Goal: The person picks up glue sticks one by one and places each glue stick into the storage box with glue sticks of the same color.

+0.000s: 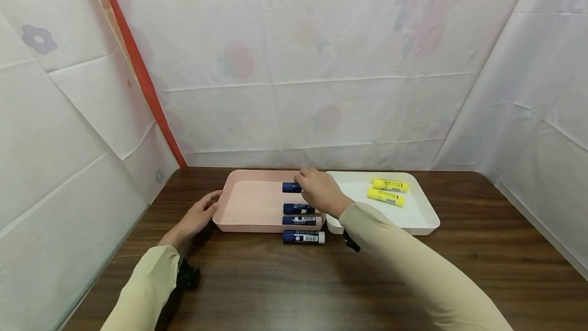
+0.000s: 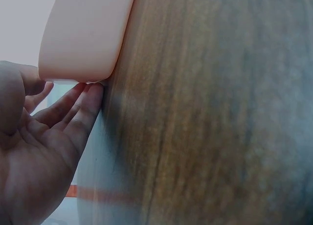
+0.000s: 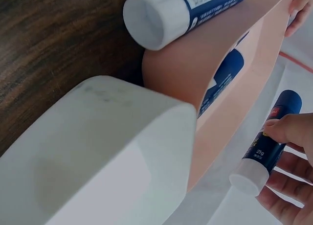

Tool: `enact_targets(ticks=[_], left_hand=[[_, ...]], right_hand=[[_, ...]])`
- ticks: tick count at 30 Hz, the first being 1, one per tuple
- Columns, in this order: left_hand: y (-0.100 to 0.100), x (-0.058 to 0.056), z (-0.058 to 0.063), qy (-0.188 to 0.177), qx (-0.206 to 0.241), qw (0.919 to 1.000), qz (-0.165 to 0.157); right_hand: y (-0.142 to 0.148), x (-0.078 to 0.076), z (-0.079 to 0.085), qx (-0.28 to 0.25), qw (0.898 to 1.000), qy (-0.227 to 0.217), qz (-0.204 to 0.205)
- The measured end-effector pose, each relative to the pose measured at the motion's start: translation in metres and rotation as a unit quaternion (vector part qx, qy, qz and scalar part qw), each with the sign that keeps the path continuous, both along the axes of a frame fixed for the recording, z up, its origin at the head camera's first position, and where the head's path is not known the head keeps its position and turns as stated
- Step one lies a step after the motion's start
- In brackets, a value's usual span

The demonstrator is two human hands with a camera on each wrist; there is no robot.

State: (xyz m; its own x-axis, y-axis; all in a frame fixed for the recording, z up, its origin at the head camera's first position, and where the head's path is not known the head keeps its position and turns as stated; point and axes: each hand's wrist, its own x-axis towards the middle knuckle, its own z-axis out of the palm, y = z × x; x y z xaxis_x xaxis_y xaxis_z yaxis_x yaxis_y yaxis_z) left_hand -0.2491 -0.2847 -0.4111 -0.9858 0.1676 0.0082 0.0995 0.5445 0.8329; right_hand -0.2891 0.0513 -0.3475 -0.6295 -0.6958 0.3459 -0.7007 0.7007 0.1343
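while the right hand [image 1: 322, 190] pinches a blue stick [image 1: 291, 187] over the pink tray [image 1: 257, 198], the left hand [image 1: 196, 218] touches its left end, fingers fairly straight; two blue sticks [image 1: 300, 220] already lie inside, the nearest stick [image 1: 303, 237] outside on the table [image 1: 275, 290]; the white tray [image 1: 356, 182] holds two yellow sticks [image 1: 386, 197]

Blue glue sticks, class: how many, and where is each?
4: the first stick in the right hand, the second stick and third stick in the pink tray, the fourth stick on the table just outside it. The hand may hide more.
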Motion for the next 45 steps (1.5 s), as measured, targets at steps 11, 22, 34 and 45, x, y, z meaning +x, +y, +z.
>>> enact_targets(ticks=[11, 22, 34, 45], left_hand=[[-0.002, -0.005, -0.004, -0.010, -0.002, 0.9999, 0.003], [0.001, -0.002, 0.001, -0.002, -0.003, 1.0000, 0.005], [0.001, -0.001, 0.002, 0.004, -0.009, 0.9999, 0.006], [0.000, -0.001, -0.001, 0.001, -0.004, 0.9999, 0.010]], right_hand=[[-0.002, -0.017, -0.007, -0.002, 1.000, -0.008, -0.022], [-0.006, -0.021, -0.022, 0.017, 0.998, -0.036, -0.048], [-0.008, -0.020, -0.033, 0.030, 0.998, -0.017, -0.054], [-0.012, -0.019, -0.038, 0.048, 0.994, -0.058, -0.078]])
